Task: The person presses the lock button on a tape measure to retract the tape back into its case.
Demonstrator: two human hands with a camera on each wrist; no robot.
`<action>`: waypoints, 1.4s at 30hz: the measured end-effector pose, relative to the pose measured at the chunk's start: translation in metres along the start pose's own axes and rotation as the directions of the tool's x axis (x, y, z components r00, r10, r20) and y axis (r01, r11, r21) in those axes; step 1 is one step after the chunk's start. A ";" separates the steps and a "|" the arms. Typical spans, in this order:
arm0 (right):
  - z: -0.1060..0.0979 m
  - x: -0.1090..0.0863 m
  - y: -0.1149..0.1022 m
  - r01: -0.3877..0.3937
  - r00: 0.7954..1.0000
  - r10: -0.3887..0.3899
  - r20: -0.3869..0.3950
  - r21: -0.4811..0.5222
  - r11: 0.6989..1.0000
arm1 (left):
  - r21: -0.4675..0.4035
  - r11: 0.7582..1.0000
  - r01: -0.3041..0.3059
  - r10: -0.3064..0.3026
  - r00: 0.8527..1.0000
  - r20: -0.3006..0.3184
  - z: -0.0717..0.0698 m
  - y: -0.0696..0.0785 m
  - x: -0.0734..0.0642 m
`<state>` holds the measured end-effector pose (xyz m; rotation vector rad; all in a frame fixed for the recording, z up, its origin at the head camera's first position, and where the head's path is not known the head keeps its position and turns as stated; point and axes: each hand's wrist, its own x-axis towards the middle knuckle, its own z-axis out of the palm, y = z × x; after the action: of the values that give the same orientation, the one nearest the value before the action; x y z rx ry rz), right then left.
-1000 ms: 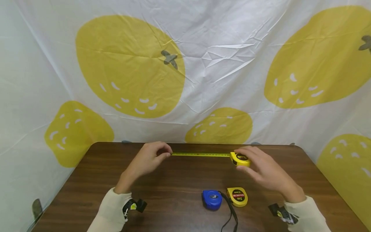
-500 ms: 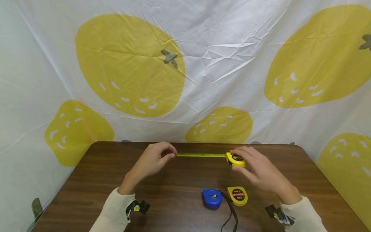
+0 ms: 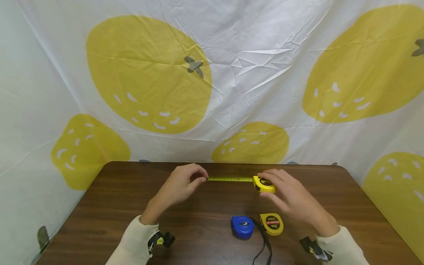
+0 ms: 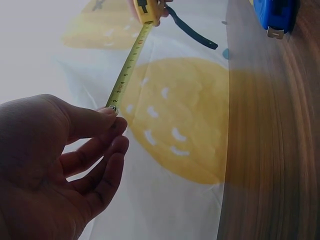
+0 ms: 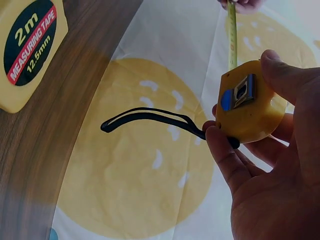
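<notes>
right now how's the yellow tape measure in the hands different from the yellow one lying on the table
The held tape measure is lifted off the table, gripped by the right hand, with its blade pulled out to the left hand. The lying tape measure rests flat, untouched, beside a blue one. Both have yellow cases with dark round labels.

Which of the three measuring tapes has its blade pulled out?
The yellow tape measure held in the right hand; the left hand pinches its blade tip. The blue one and second yellow one lie closed.
</notes>
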<state>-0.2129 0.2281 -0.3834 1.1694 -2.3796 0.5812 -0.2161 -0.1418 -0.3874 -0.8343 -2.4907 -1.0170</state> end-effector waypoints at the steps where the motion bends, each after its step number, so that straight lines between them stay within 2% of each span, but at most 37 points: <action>1: 0.001 0.000 -0.001 0.003 1.000 -0.003 -0.003 -0.002 1.000 | -0.002 1.000 -0.001 0.001 1.000 -0.002 0.000 0.001 0.000; 6: 0.004 0.001 -0.003 0.019 1.000 -0.019 -0.016 -0.006 1.000 | 0.005 1.000 -0.019 0.019 1.000 -0.016 0.003 0.004 0.000; 15: 0.008 0.003 -0.009 0.035 0.999 -0.035 -0.030 0.005 0.999 | -0.001 1.000 -0.009 0.009 1.000 -0.004 0.006 0.009 0.000; 42: 0.020 0.008 -0.026 0.115 0.990 -0.113 -0.087 0.014 0.993 | -0.037 0.996 -0.085 0.085 0.996 -0.004 0.020 0.025 0.002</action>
<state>-0.2001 0.1973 -0.3907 1.2539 -2.2238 0.6045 -0.2039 -0.1127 -0.3870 -0.9406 -2.4188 -1.0372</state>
